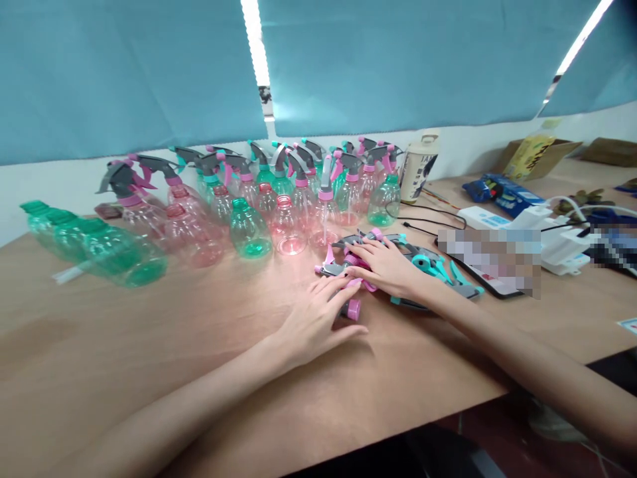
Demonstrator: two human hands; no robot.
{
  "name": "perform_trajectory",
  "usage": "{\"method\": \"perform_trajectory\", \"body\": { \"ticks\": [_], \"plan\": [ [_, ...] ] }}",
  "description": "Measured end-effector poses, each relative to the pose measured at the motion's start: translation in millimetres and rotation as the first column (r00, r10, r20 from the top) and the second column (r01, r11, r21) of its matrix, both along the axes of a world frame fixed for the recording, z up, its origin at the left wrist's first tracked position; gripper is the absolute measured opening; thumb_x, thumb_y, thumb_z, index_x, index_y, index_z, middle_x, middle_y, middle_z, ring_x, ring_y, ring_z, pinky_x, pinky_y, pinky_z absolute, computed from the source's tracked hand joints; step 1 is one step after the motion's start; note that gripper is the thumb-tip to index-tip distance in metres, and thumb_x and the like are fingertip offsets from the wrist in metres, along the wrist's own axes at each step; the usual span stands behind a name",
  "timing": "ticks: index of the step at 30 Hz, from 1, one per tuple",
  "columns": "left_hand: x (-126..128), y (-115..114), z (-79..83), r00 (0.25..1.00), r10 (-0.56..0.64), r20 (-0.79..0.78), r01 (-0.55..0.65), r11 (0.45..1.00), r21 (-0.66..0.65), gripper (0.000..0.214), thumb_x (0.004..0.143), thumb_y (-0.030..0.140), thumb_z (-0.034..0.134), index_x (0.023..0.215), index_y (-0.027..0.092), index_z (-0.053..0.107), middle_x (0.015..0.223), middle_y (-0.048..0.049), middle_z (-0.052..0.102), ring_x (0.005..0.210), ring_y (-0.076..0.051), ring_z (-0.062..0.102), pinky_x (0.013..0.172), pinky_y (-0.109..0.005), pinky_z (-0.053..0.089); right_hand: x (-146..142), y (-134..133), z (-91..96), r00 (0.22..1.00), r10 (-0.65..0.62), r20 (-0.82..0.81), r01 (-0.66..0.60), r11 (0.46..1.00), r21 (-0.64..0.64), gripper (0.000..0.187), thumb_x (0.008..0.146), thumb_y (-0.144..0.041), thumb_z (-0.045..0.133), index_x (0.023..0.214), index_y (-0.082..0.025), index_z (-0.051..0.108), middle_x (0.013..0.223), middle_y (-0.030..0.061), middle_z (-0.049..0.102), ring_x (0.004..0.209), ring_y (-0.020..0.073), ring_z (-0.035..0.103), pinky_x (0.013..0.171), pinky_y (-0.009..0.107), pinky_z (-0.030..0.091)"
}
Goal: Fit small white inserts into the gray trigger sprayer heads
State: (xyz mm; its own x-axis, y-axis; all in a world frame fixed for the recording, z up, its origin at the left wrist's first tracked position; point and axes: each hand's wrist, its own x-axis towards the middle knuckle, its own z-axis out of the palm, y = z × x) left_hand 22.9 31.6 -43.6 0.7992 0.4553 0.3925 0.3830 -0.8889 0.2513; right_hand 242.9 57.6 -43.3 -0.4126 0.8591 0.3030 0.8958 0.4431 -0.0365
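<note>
Far left of the worktop (199,318): uncapped green bottles (124,259) in a slanting row, a pale strip (74,272) against them. Next, pink bottles, some fitted with grey-and-pink sprayers (130,199), some bare-necked; more fitted bottles crowd the back. Centre front, an open green bottle (251,232) and an open pink bottle (290,232) stand side by side, no sprayer on either. Then the left hand (313,315), palm down over the near edge of a heap of loose spray heads; its grip is spread, thumb well off the fingers, a pink-collared spray head (353,309) lying between. Right hand (391,265) laid across the heap's middle, fingers forward; whether its grip pinches anything, cannot tell, the undersides being hidden. Turquoise-trimmed spray heads (432,267) lie by its wrist. Beyond, a pale canister (419,169), then a phone (490,275) and white plugs (562,245). Step in hand, my reading: handling or sorting the loose heads. Lifting one clear would call for thumb and fingers closing on a single collar, its tangled neighbours left lying.
</note>
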Motion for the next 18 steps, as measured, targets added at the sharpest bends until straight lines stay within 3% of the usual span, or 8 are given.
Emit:
{"method": "perform_trajectory", "body": {
  "ticks": [4, 9, 13, 18],
  "plan": [
    [-5, 9, 9.8, 1.0, -0.017, -0.024, 0.017, 1.0, -0.022, 0.058, 0.086, 0.048, 0.055, 0.133, 0.017, 0.042, 0.142, -0.0135, 0.043, 0.131, -0.027, 0.039, 0.108, -0.048, 0.031, 6, -7, 2.4, 1.0, 0.006, 0.02, -0.007, 1.0, 0.027, 0.049, 0.096, -0.049, 0.029, 0.127, -0.02, 0.051, 0.121, 0.0119, 0.062, 0.11, 0.0284, 0.056, 0.102, 0.053, 0.026],
    [-6, 10, 8.8, 0.991, -0.104, -0.085, 0.106, 0.994, 0.012, 0.048, 0.082, 0.031, 0.058, 0.128, 0.02, 0.048, 0.135, -0.0075, 0.053, 0.125, -0.024, 0.045, 0.109, -0.046, 0.026, 2, -14, 6.4, 0.999, 0.016, -0.05, -0.013, 0.998, 0.059, 0.038, 0.095, -0.044, 0.038, 0.119, -0.021, 0.056, 0.121, 0.0115, 0.062, 0.117, 0.0293, 0.052, 0.1, 0.051, 0.031],
    [-4, 7, 6.7, 0.996, -0.087, -0.038, 0.09, 0.992, 0.092, 0.026, 0.083, 0.02, 0.055, 0.109, 0.019, 0.058, 0.119, -0.004, 0.064, 0.112, -0.021, 0.054, 0.104, -0.041, 0.03, -14, -24, 18.3, 0.964, 0.042, -0.264, -0.029, 0.998, 0.053, 0.032, 0.093, -0.041, 0.046, 0.108, -0.018, 0.06, 0.116, 0.0109, 0.063, 0.11, 0.0248, 0.056, 0.093, 0.041, 0.041],
    [-14, -1, 8.1, 0.997, 0.064, 0.049, -0.07, 0.99, 0.124, 0.015, 0.08, 0.021, 0.061, 0.094, 0.017, 0.059, 0.089, -0.0043, 0.068, 0.093, -0.022, 0.058, 0.079, -0.035, 0.041, -39, -36, 30.7, 0.809, 0.078, -0.582, -0.111, 0.994, -0.021, 0.018, 0.091, -0.034, 0.052, 0.095, -0.019, 0.061, 0.094, 0.0034, 0.067, 0.084, 0.0167, 0.063, 0.073, 0.029, 0.049]
  ]
}}
